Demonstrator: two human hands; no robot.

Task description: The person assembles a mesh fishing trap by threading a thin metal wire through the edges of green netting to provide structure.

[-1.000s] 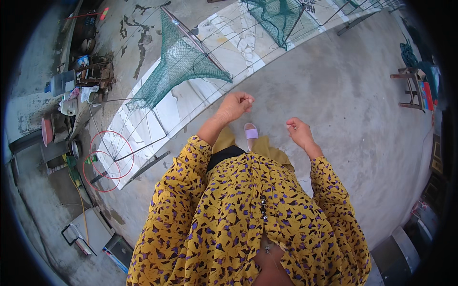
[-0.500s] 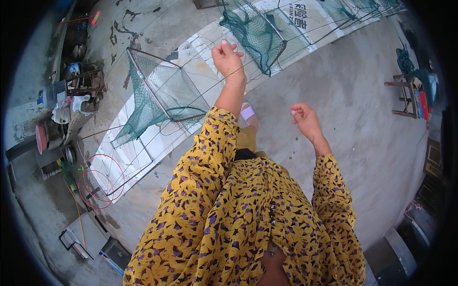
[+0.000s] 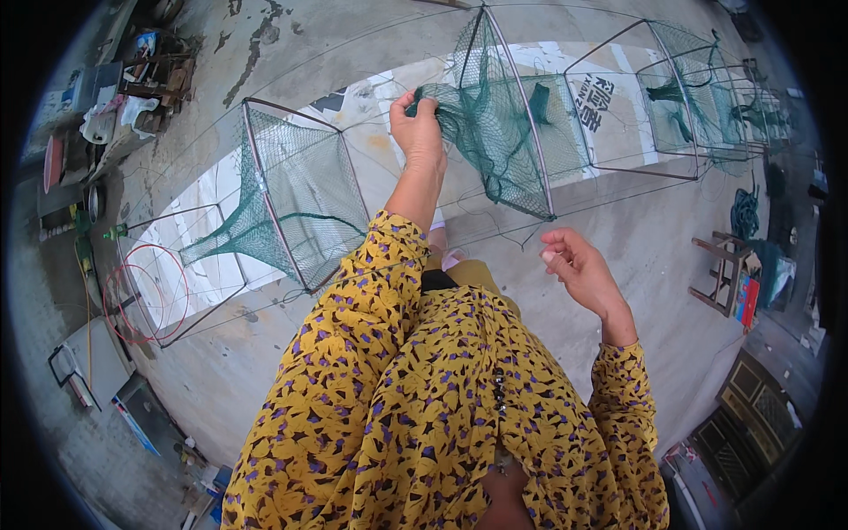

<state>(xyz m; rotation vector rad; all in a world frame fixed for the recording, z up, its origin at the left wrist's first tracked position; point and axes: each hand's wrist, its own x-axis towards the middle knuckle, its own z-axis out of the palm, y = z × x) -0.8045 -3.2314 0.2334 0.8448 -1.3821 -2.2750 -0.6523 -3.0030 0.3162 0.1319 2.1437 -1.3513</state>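
A long folding net trap stretches across in front of me, with green netting (image 3: pixel 481 124) over square dark frames. My left hand (image 3: pixel 419 137) pinches the gathered end of this netting between thumb and fingers, and the mesh spreads right from there to a tilted frame. To its left stands another framed section (image 3: pixel 309 177) with a funnel of green mesh. My right hand (image 3: pixel 581 272) is held nearer to me, below that tilted frame, its thumb and fingers curled together. Whether anything thin is between them I cannot make out. A dark cord (image 3: pixel 512 240) hangs close to its fingertips.
Under the trap lies a white printed sheet (image 3: pixel 384 97) on the concrete floor (image 3: pixel 654 265). Red hoops (image 3: pixel 146 291) are at the trap's left end. A wooden stool (image 3: pixel 720 269) with items stands at right. Clutter and a small wooden stand (image 3: pixel 159 75) line the left wall.
My left hand has taken hold of the green netting, having been without it before. The trap's frames on the right have come up and nearer. My right hand has moved slightly down.
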